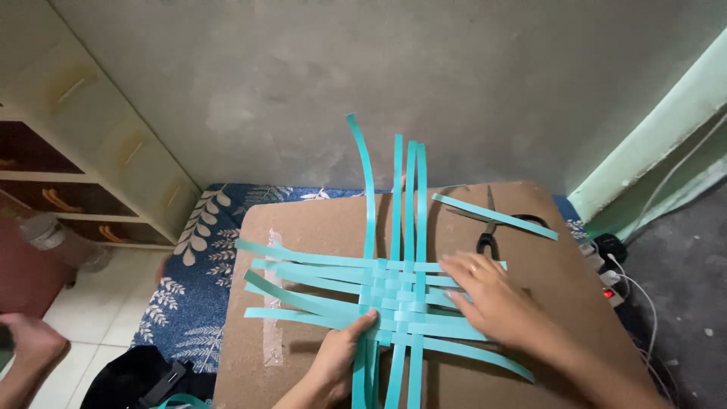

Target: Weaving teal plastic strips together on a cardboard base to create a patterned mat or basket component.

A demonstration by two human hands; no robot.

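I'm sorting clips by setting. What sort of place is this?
Most likely a room in a home, with craft work done on the floor. A cardboard sheet lies on a leaf-print mat over floor tiles, a drawer unit stands by the wall, and both hands press teal strips.

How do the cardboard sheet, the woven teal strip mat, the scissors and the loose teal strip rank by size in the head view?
1. Cardboard sheet, largest.
2. Woven teal strip mat, under both hands.
3. Loose teal strip and scissors: similar in length, so unranked; the strip hides part of the scissors.
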